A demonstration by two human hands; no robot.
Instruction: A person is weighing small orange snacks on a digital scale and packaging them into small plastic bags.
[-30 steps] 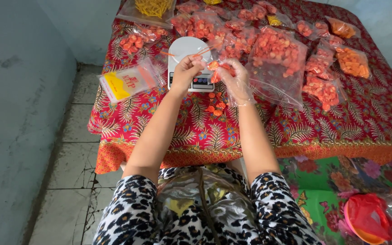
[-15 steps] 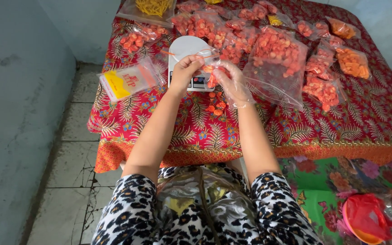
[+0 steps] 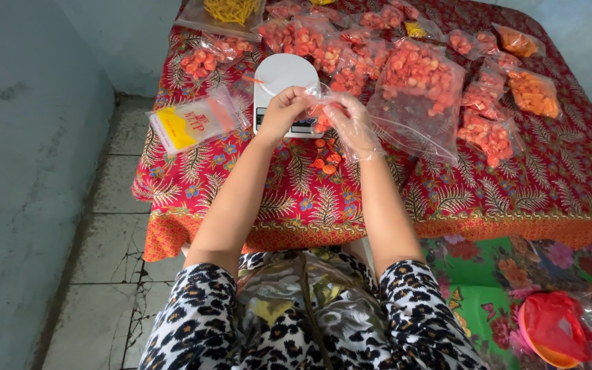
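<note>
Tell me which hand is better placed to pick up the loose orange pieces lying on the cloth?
Probably the right hand: it wears a clear glove and is directly above the loose orange pieces. The bare left hand grips the small bag over the scale.

The scene is lit evenly by soft, diffuse daylight — no hard shadows are cast on the patterned tablecloth (image 3: 296, 199). Only faint shade is seen under the forearms and beneath the cloth's hanging edge. Small glints are picked up on the clear plastic bags (image 3: 416, 89) behind the white scale (image 3: 281, 75), and a mild sheen on the scale's top. Focus is held well across the cloth; slight softness and wide-angle stretching are noticed toward the corners — the floor left of the cloth appears duller.
</note>
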